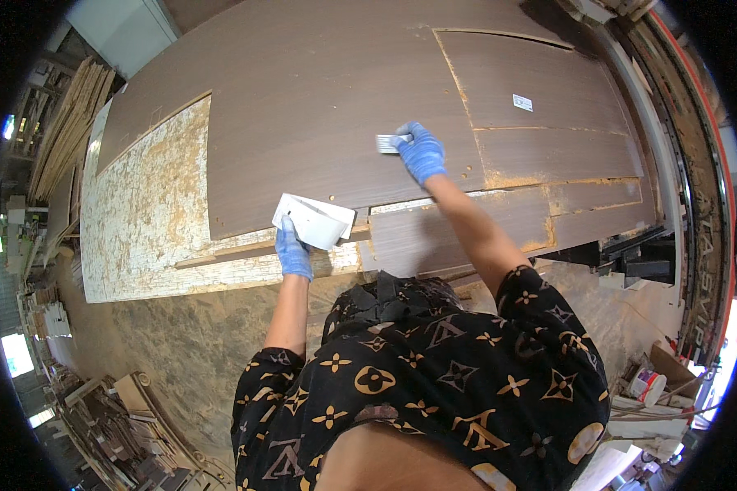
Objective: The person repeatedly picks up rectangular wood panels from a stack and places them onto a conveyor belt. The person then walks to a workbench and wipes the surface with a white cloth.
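Note:
My left hand (293,252), in a blue glove, grips a bundle of white paper sheets (318,225) at the near edge of the brown board. The sheets look folded or fanned, and the thumb lies over them. Farther forward, my right hand (423,154), also gloved in blue, pinches a small white label (387,144) with printed lines. That label is just above or touching the large brown wood-grain panel (303,114); I cannot tell which. On the cut panel (549,74) to the right lies another small printed label (522,102).
Sawdust lines the cuts between panels. A worn white bed (151,196) shows at left, with a thin wooden strip (246,252) along its near side. A machine rail (688,147) runs along the right. Stacked boards (74,123) and wood offcuts (131,425) stand at left.

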`<state>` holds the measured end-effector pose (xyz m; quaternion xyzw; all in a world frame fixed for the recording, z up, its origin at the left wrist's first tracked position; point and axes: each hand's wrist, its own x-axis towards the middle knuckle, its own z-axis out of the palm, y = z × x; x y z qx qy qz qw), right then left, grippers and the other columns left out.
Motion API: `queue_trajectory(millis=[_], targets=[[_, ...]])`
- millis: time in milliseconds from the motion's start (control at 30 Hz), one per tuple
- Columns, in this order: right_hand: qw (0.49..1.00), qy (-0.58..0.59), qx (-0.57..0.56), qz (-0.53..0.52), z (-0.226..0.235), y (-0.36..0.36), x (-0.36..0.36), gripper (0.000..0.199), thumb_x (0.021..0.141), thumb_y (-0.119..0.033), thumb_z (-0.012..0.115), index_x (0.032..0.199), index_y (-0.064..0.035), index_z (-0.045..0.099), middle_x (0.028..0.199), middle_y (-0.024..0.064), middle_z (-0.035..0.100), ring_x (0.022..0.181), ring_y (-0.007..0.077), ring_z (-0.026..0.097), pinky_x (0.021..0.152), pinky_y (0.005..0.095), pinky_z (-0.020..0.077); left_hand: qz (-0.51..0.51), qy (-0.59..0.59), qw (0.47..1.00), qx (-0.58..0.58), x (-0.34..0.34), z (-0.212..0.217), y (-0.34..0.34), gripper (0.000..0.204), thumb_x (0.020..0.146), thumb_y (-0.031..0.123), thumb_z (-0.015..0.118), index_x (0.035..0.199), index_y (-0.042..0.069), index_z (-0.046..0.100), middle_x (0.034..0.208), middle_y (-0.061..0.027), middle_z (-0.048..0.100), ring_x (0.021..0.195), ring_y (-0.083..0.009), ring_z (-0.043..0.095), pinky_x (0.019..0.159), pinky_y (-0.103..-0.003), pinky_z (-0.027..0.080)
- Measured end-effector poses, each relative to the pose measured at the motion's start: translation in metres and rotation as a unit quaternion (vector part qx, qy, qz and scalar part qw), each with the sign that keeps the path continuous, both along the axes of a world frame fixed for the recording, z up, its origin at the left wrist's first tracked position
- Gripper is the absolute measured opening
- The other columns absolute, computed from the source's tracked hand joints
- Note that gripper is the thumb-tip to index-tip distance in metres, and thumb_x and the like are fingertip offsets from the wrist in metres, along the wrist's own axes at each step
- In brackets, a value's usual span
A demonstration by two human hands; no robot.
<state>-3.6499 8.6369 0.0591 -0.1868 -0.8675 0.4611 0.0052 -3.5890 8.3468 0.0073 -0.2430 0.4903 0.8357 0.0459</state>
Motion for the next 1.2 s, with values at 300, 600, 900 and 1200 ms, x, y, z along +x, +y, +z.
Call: queue_trajectory(millis=[300,600,900,1200], targets=[[0.905,-0.018,0.407,-0.123,-0.040,0.086,0.002,0.074,0.071,-0.054,0.058,0.131,-0.0174,0.035,0.128,0.0157,0.042,0.118,0.0302,0.040,0.100,0.0440,0.0254,0.005,-0.155,0.982,0.108,-0.026,-0.020,-0.013,0.050,0.083,0.046,0.050,0.120,0.012,0.043,0.117,-0.0102,0.046,0.107,-0.0257,0.044,0.084,-0.043,0.043],[0.946,0.029,-0.270,-0.178,-0.051,0.134,0.001,0.080,0.070,-0.032,0.070,0.131,-0.0006,0.029,0.128,0.0223,0.039,0.120,0.0294,0.038,0.097,0.0371,0.0324,0.031,-0.255,0.963,0.079,-0.064,-0.048,-0.009,0.040,0.084,0.052,0.040,0.102,0.019,0.053,0.105,-0.0056,0.055,0.093,-0.0218,0.051,0.074,-0.038,0.043],[0.988,-0.024,-0.143,-0.061,0.004,0.040,0.072,0.083,0.072,-0.031,0.070,0.130,0.0083,0.024,0.128,0.0248,0.037,0.121,0.0299,0.035,0.100,0.0361,0.0290,0.080,-0.097,0.988,0.085,-0.020,-0.015,-0.080,0.023,0.084,0.035,0.048,0.099,0.019,0.053,0.095,0.0020,0.059,0.088,-0.0151,0.054,0.056,-0.030,0.045],[0.957,0.017,-0.283,0.063,-0.053,-0.124,0.078,0.074,0.074,-0.018,0.067,0.129,0.0065,0.024,0.123,0.0195,0.045,0.114,0.0286,0.044,0.096,0.0345,0.0349,0.136,0.059,0.988,-0.031,-0.001,0.033,-0.208,0.038,0.087,0.030,0.048,0.118,0.009,0.047,0.117,-0.0049,0.053,0.103,-0.0180,0.052,0.078,-0.032,0.049]])
